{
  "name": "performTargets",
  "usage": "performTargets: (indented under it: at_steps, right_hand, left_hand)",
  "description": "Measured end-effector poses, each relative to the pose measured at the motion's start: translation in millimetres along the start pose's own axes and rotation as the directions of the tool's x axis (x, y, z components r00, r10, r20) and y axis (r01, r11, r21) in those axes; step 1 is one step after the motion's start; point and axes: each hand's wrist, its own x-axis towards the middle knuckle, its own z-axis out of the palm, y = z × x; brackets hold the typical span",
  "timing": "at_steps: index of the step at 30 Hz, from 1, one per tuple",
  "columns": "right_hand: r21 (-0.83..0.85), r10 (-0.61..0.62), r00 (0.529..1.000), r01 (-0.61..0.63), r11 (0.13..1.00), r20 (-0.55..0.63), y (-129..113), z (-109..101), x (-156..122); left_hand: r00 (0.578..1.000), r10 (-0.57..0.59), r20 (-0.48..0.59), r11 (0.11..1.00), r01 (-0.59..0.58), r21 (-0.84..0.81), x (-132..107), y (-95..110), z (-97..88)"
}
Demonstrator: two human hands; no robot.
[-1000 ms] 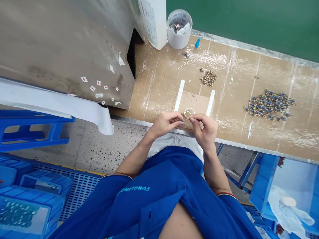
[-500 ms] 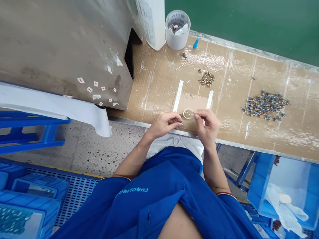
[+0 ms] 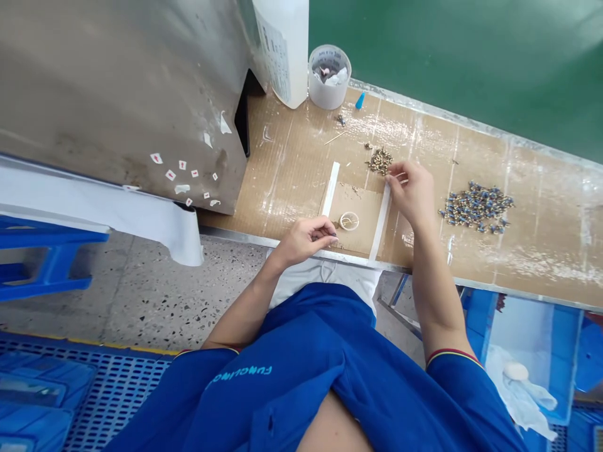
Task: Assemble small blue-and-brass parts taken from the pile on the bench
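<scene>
My left hand [image 3: 307, 238] rests at the bench's front edge with thumb and fingertips pinched together; what they hold is too small to name. Just right of it a small round white cap [image 3: 349, 221] sits on a taped cardboard patch [image 3: 358, 202], with a thin stick lying across it. My right hand [image 3: 412, 188] is stretched farther out, fingers curled, its fingertips beside a small pile of brass parts [image 3: 379, 161]. Anything inside those fingers is hidden.
A bigger heap of blue-and-brass parts [image 3: 475, 204] lies to the right on the cardboard-covered bench [image 3: 518, 251]. At the back stand a white cup [image 3: 330, 70] and a white jug [image 3: 282, 50]. A grey metal housing [image 3: 117, 94] fills the left. A blue bin [image 3: 565, 326] sits low right.
My right hand has left the cap and moved out and right to the small brass pile. The thin stick now lies across the cap. My left hand stayed pinched in place.
</scene>
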Motion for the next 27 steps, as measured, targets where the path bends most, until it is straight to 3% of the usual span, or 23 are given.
performTargets:
  at_steps: [4, 8, 10, 13, 16, 19, 22, 27]
  right_hand:
    - [-0.096, -0.028, 0.999, 0.031, 0.995, 0.033, 6.6, 10.3, 13.3]
    - [-0.105, -0.083, 0.996, 0.080, 0.991, -0.016, 0.6, 7.6, 7.1]
    - [-0.035, -0.073, 0.996, 0.071, 0.997, -0.058, -8.9, 0.2, -5.8]
    - [0.154, 0.058, 0.994, -0.043, 0.987, -0.097, -31.6, -10.5, -41.3]
    - [0.409, 0.220, 0.965, -0.146, 0.901, -0.141, -56.0, -10.0, -87.0]
    - [0.592, 0.334, 0.939, -0.223, 0.774, -0.082, -72.2, 5.4, -124.5]
    - [0.676, 0.381, 0.924, -0.306, 0.670, 0.041, -78.5, 25.7, -143.4]
    - [0.697, 0.335, 0.925, -0.358, 0.621, 0.177, -77.7, 41.3, -147.8]
  left_hand:
    - [1.000, 0.002, -0.003, 1.000, -0.002, 0.014, -0.6, 0.6, -1.0]
    - [1.000, 0.011, 0.001, 0.999, -0.011, 0.032, -1.7, 1.3, -1.7]
    - [1.000, 0.029, 0.004, 0.998, -0.029, 0.046, -2.0, 1.7, -1.4]
    - [0.996, 0.091, -0.005, 0.989, -0.090, 0.116, -2.2, 2.1, 0.3]
    - [0.984, 0.176, -0.015, 0.966, -0.169, 0.194, -2.5, 1.8, 3.1]
    - [0.973, 0.230, -0.006, 0.939, -0.220, 0.265, -3.0, 0.7, 5.5]
    - [0.971, 0.240, 0.011, 0.922, -0.232, 0.310, -2.8, -0.7, 6.6]
    - [0.968, 0.248, 0.027, 0.911, -0.243, 0.332, -2.0, -1.9, 7.5]
